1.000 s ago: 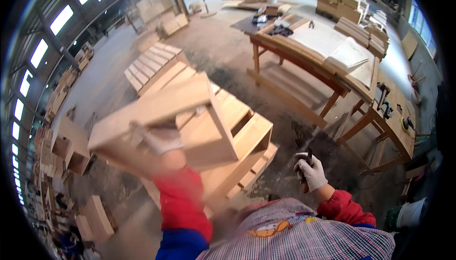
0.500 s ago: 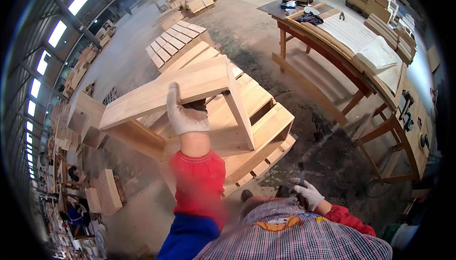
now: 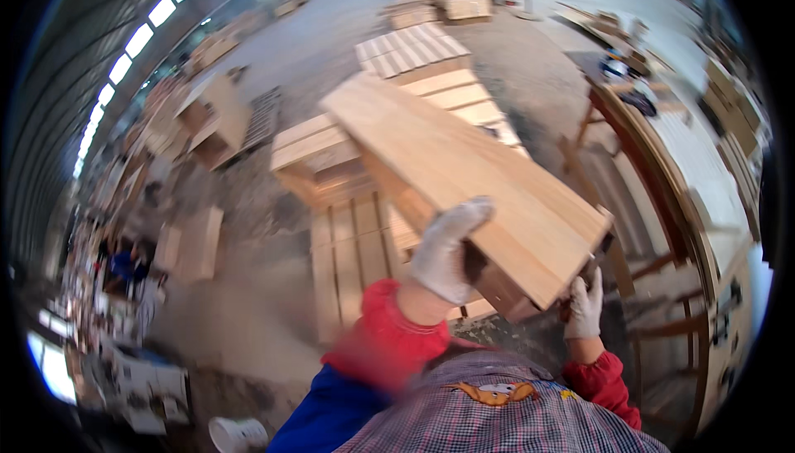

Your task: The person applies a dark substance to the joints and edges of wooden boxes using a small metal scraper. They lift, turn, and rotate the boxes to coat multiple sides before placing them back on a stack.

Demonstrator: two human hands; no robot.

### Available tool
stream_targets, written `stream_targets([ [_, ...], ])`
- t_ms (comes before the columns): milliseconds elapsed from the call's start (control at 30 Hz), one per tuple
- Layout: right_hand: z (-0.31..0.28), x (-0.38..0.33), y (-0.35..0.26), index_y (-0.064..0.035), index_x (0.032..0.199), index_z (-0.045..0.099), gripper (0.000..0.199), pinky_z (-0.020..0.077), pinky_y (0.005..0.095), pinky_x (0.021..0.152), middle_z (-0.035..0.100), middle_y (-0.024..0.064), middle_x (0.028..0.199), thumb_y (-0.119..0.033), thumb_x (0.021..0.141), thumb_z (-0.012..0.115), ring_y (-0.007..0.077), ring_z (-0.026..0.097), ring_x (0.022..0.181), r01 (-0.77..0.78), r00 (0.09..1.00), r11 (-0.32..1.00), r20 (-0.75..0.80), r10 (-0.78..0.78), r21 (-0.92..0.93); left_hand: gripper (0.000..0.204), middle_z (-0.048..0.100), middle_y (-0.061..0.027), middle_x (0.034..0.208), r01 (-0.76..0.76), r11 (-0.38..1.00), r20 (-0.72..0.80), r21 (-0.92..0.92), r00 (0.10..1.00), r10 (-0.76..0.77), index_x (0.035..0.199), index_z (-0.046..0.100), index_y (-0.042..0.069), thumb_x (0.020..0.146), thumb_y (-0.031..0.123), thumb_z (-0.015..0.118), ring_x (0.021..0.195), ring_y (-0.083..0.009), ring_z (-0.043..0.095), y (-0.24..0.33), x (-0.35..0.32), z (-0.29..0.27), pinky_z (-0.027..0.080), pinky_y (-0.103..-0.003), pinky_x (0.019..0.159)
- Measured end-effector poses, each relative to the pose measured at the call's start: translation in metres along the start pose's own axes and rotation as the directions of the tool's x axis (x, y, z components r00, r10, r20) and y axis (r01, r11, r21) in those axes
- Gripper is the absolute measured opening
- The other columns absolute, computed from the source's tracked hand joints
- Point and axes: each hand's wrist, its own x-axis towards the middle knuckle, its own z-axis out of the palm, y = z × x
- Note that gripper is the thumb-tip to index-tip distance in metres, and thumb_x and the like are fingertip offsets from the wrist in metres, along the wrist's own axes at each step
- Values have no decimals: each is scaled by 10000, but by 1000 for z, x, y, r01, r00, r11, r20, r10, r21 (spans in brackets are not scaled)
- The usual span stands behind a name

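A pale wooden box frame (image 3: 472, 180) is tilted in front of me, its long flat board facing up. My left hand (image 3: 447, 254), in a whitish glove, is closed on its near long edge, thumb on top of the board and fingers underneath. At the frame's near right corner is my right hand (image 3: 585, 308), also gloved and closed. A dark object shows around its fingers and the corner, too blurred to name. Under and behind the frame stand slatted wooden pieces (image 3: 356, 238) in a stack, partly hidden by it.
A long workbench (image 3: 704, 188) with a pale top runs along the right. Farther off sit slatted wooden stacks (image 3: 414, 51) and an open wooden box (image 3: 217, 122). A white bucket (image 3: 236, 435) stands at the lower left; a person in blue (image 3: 124, 264) is at the far left.
My left hand has swung the box frame to the right and nearer, turning its long board. My right hand has risen from beside my apron to the frame's corner. The view has turned left.
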Motion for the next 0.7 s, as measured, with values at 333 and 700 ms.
stream_targets([
  [333,-3,19,5,-38,1069,533,316,352,215,369,566,6,678,-251,894,687,79,461,423,-5,944,998,328,-18,70,842,235,-166,1524,-533,699,574,478,791,211,1490,130,-22,911,365,605,1395,-257,261,-22,-6,-27,212,-366,1147],
  [700,58,32,-56,-44,1142,555,255,342,209,349,509,-31,614,-190,941,612,65,450,396,25,911,994,408,-68,108,401,655,-4,1045,-216,828,204,518,971,126,1209,596,-8,899,230,686,967,-80,556,-80,-48,-54,477,-254,810],
])
